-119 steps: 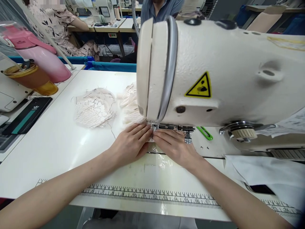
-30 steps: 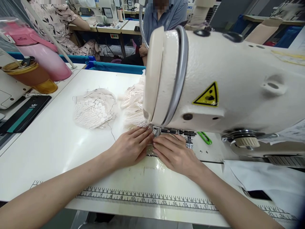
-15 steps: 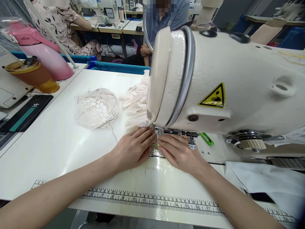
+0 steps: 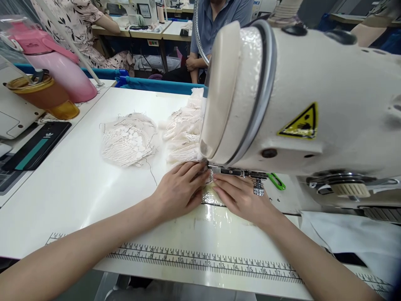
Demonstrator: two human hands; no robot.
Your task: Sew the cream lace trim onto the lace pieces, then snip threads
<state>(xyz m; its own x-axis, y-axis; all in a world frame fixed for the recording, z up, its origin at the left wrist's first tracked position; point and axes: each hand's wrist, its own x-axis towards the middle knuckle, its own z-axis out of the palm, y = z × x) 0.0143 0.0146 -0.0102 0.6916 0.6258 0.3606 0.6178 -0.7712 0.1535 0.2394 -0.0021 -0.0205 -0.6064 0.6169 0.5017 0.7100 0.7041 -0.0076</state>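
A cream sewing machine [image 4: 294, 96] with a yellow warning sticker stands over the right of the white table. Under its head, my left hand [image 4: 180, 188] presses the edge of a pale lace fabric [image 4: 184, 129], its fingers together beside the presser foot. On the foot's other side lies my right hand [image 4: 242, 196], fingers close together on a small strip of the lace, partly behind the metal guide. The gathered fabric spreads away behind my left hand. A separate pale lace piece [image 4: 128, 140] with loose threads lies flat to the left.
A printed ruler [image 4: 194, 259] runs along the front edge. Green snips [image 4: 276, 181] lie behind my right hand, and white cloth [image 4: 354, 234] at right. A pink bottle [image 4: 59, 71], brown cup [image 4: 40, 94] and black phone-like case [image 4: 37, 146] are at left. Two people sit beyond.
The view has shifted slightly, so the machine and hands appear a little further right. Both hands keep nearly the same pose at the presser foot.
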